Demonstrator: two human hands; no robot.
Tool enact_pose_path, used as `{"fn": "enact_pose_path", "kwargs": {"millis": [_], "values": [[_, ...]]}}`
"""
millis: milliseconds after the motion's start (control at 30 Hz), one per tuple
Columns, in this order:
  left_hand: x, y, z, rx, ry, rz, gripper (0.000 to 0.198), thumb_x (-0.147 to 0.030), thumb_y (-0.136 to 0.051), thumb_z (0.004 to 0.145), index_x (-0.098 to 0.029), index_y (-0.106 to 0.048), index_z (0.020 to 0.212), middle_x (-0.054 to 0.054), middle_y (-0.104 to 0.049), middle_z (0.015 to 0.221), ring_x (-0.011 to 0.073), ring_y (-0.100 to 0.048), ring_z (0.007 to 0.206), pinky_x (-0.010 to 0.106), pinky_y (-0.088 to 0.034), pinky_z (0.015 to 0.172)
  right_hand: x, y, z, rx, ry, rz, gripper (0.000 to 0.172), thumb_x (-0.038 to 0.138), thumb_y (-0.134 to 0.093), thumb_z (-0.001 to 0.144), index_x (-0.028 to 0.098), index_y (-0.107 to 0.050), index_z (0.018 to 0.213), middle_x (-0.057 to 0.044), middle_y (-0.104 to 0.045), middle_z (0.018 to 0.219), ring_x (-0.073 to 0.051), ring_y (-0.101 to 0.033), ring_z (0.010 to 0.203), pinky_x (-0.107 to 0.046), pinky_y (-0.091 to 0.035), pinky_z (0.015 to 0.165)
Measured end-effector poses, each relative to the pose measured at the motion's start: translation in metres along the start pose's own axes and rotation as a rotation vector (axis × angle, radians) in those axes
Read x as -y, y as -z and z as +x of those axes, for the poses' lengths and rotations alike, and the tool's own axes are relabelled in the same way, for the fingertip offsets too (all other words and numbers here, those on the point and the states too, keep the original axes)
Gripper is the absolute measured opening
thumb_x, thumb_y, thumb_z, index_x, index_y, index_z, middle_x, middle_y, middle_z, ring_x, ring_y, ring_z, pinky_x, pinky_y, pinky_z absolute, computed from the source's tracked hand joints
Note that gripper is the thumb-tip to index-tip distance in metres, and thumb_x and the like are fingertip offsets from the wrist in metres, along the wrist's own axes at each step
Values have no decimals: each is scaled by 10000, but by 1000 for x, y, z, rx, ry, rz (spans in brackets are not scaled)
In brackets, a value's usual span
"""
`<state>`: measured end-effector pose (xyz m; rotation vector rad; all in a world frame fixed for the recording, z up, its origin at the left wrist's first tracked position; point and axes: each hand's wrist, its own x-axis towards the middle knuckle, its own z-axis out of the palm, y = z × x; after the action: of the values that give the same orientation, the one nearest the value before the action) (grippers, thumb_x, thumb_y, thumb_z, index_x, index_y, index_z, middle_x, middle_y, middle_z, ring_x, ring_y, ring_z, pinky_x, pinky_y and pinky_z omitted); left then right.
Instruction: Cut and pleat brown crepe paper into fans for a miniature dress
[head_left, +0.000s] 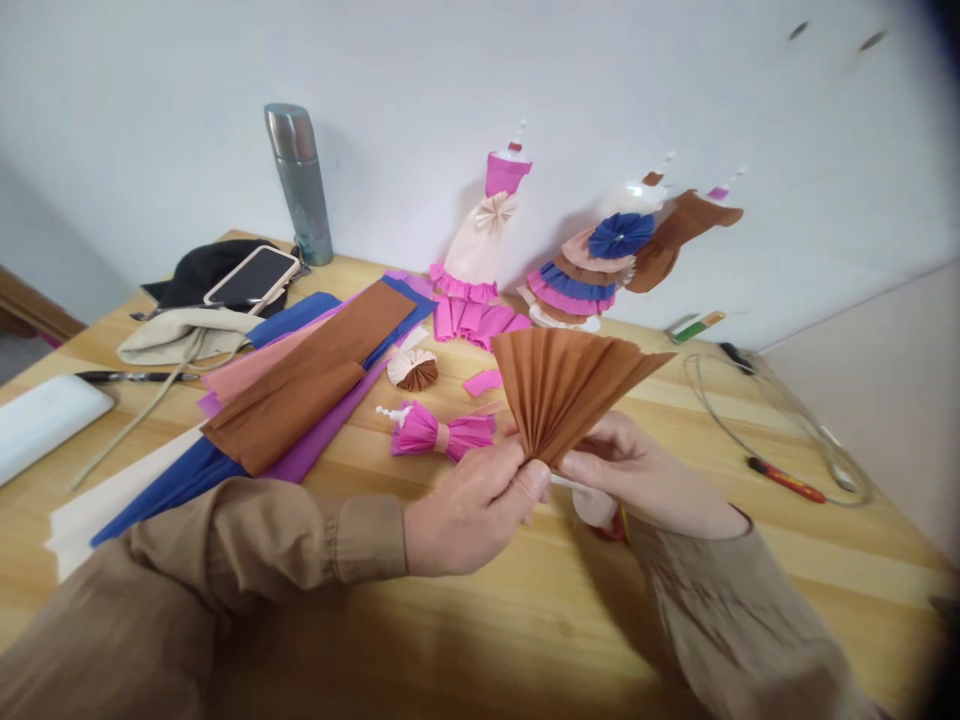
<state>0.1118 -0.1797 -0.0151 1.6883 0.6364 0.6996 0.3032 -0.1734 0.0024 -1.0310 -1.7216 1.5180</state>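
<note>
A brown pleated crepe paper fan is held up over the table, spread wide at the top and gathered to a narrow base. My left hand pinches that base between thumb and fingers. On the fan's lower right side, my right hand grips the paper with its thumb in front. Behind my left hand lies a pink crepe paper piece with a peach band round its middle. A small cream-and-brown pleated rosette rests beyond it. Partly hidden below my right hand is a white roll, apparently tape.
Stacked crepe paper sheets cover the left of the table. Small dress forms in paper dresses stand along the wall. A thermos, a phone and a white case are at left. A cable and a red-and-black cutter lie at right.
</note>
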Motion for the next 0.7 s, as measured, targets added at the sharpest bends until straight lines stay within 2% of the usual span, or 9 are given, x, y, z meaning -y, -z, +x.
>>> {"fn": "enact_pose_path", "kwargs": {"millis": [133,333,467,633,700], "values": [[2,0,0,-9,-2,-35,280,-344,-287,962,-190,-462,806,1,-472,691,145,-469,666,311,-413,674,-6,-1,3,53,-16,98,223,417,-657,821,235,-721,932,-27,-694,707,-185,-670,687,-333,-561,675],[8,-3,5,-13,69,-193,325,-393,-295,959,-185,-462,774,-3,-459,678,136,-457,639,308,-401,641,-9,-7,8,51,2,264,194,354,-685,808,184,-683,901,-14,-676,658,-176,-681,626,-320,-562,617],[7,-4,8,-1,60,-301,336,-432,-334,949,-175,-462,774,-12,-455,682,117,-445,624,286,-402,631,-5,-10,8,17,-11,309,186,340,-693,802,183,-681,901,-3,-676,626,-195,-700,626,-340,-577,612],[10,-6,8,-9,54,-388,453,-547,-292,945,-167,-482,787,-4,-494,666,113,-464,609,279,-405,625,-3,-12,8,-12,-25,341,296,368,-694,806,165,-666,1019,11,-653,573,-194,-685,550,-346,-570,573],[12,-8,8,-35,70,-433,467,-548,-284,946,-162,-495,788,1,-506,664,113,-477,591,280,-411,608,-3,-12,9,6,-4,342,286,367,-687,811,160,-663,1006,8,-651,588,-186,-677,547,-340,-564,570]]}}
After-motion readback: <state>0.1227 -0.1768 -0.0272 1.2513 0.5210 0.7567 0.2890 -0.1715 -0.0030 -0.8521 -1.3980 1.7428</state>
